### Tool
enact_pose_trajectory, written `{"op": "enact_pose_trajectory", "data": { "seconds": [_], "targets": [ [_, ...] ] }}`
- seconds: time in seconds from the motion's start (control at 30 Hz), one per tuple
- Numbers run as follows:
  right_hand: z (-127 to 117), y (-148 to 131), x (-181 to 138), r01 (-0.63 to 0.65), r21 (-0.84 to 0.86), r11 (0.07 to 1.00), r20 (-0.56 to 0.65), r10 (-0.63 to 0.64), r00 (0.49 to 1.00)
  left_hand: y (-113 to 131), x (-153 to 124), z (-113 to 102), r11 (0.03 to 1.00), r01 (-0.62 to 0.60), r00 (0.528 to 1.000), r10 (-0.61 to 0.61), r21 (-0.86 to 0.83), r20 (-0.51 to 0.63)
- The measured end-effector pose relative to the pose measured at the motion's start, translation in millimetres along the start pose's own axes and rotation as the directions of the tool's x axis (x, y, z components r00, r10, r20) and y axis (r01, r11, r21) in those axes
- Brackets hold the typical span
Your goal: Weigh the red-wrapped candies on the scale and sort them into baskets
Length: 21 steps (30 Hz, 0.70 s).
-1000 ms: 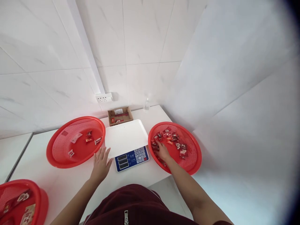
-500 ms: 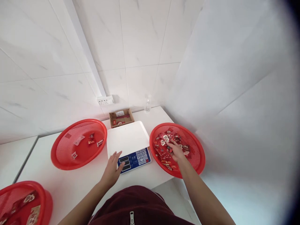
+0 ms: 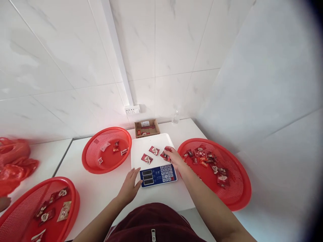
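As I log this from my remote station, largest first: white surface (image 3: 101,188), carrying everything; right basket (image 3: 239,188), red mesh, holding the bulk of the sweet packets (image 3: 200,153); near-left basket (image 3: 25,211), several more; far-left basket (image 3: 111,163), a few; red bags (image 3: 12,158), blurred, at the far left; scale (image 3: 157,174), two loose packets (image 3: 153,150) lying on its white tray; right hand (image 3: 174,158), over the tray's right edge, fingers pinched on a third packet (image 3: 164,154); left hand (image 3: 130,186), flat, fingers apart, at the scale's front-left corner; cardboard box (image 3: 147,128) and water bottle (image 3: 175,118) behind, by the wall. I judge the tray's loading barely begun; nothing blocks it.
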State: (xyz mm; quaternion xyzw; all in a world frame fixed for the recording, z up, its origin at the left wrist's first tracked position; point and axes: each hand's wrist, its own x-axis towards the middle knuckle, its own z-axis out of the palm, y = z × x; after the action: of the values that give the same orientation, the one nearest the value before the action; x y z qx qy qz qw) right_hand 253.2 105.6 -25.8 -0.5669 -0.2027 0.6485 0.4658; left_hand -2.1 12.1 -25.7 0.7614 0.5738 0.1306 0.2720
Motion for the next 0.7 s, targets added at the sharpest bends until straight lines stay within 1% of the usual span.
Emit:
{"op": "enact_pose_trajectory", "data": {
  "seconds": [0.1,0.13,0.2,0.27,0.4,0.47,0.57,0.63,0.7],
  "targets": [
    [0,-4,2,0.005,-0.058,0.998,0.048,-0.002,0.999,-8,3,1,0.999,-0.009,1.0,0.01,0.035,-0.009],
    [0,-5,3,0.019,-0.11,0.994,0.034,-0.016,0.999,-8,7,1,0.999,-0.019,1.0,0.019,0.05,-0.008],
    [-1,-4,5,0.062,-0.23,0.971,-0.04,-0.073,0.997,-7,17,2,0.995,-0.037,0.999,0.036,0.092,0.011],
    [-4,-3,5,0.089,-0.288,0.954,-0.099,-0.122,0.988,-4,28,2,0.987,-0.06,0.997,0.053,0.148,0.048],
    [-12,-3,-7,0.116,-0.219,0.969,-0.12,-0.145,0.982,7,51,4,0.961,-0.133,0.985,0.102,0.243,0.137],
    [-15,-6,-18,0.134,-0.178,0.975,-0.135,-0.159,0.978,13,65,7,0.951,-0.159,0.976,0.111,0.265,0.188],
    [-17,-8,-30,0.127,-0.104,0.986,-0.148,-0.142,0.979,20,88,13,0.94,-0.183,0.961,0.11,0.287,0.253],
    [-18,-5,-34,0.12,-0.059,0.991,-0.14,-0.127,0.982,23,104,17,0.927,-0.205,0.952,0.115,0.313,0.282],
    [-20,-1,-37,0.126,-0.035,0.991,-0.126,-0.13,0.983,24,118,21,0.915,-0.201,0.954,0.102,0.349,0.283]
  ]
}}
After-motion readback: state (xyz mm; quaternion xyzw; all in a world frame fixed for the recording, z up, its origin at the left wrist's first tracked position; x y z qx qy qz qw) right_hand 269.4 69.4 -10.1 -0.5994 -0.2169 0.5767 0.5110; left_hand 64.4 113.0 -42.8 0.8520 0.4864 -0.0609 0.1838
